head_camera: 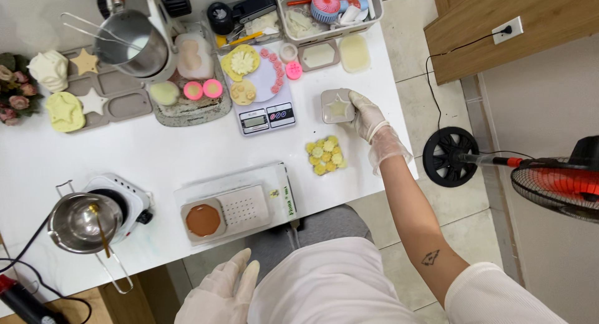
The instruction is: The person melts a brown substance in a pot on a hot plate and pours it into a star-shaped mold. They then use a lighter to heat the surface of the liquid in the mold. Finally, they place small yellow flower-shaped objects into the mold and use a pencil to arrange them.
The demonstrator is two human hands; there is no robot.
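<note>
My right hand [369, 121], in a thin clear glove, reaches out over the white table [156, 152] and holds the right side of a small grey square mould [336, 106] with a pale star shape in it. Just in front of it lies a cluster of small yellow flower shapes [326, 156]. My left hand [223, 291], also gloved, hangs below the table's near edge by my lap, fingers apart and holding nothing.
A digital scale [265, 115] carrying pink and yellow pieces stands left of the mould. A white box [240, 202] with a brown disc lies near the front edge. A steel pot [84, 222] sits on a small hotplate at left. A fan [555, 183] stands on the floor right.
</note>
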